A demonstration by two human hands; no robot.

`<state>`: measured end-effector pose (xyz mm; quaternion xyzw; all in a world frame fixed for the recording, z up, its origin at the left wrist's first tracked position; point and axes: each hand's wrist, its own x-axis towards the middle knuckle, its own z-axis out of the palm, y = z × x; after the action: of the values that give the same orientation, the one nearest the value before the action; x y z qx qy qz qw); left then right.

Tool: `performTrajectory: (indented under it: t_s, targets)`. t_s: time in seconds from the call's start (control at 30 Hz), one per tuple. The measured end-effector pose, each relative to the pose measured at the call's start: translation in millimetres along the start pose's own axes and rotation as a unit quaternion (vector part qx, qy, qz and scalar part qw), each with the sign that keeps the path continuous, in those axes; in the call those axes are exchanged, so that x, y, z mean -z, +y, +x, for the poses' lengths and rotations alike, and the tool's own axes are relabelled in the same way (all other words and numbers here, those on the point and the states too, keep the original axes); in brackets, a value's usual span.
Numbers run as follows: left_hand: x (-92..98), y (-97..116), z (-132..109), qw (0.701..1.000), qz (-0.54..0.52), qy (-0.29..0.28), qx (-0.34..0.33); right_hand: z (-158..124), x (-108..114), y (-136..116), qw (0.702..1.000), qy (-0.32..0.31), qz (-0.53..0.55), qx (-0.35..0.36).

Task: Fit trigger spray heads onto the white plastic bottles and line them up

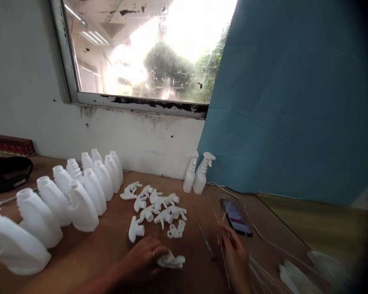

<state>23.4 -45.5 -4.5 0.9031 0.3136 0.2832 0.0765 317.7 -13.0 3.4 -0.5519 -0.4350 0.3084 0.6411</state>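
Observation:
My left hand, with a ring on one finger, is closed around a white trigger spray head low over the table. My right hand is closed on a thin white dip tube that runs down past its fingers. Between the two hands lies a slim pointed metal tool. Beyond my left hand is a loose pile of white trigger spray heads. Several small white rings lie at its near side.
Open white bottles stand in rows on the left. Two bottles with spray heads stand by the wall. A phone lies beyond my right hand, and more thin tubes lie to its right. A black strap is far left.

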Motion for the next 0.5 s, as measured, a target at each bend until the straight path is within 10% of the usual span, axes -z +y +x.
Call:
performTrajectory:
  t_s: [0.23,0.5]
  targets:
    - [-15.6,-18.4,1.3,0.994,0.028,0.066,-0.079,13.2,-5.9,2.8,0.995,0.003,0.074,-0.072]
    - [-2.7,-3.6,5.9,0.998,-0.061,0.024,-0.024,1.0,7.4,-18.7,0.976,0.004,-0.145,0.164]
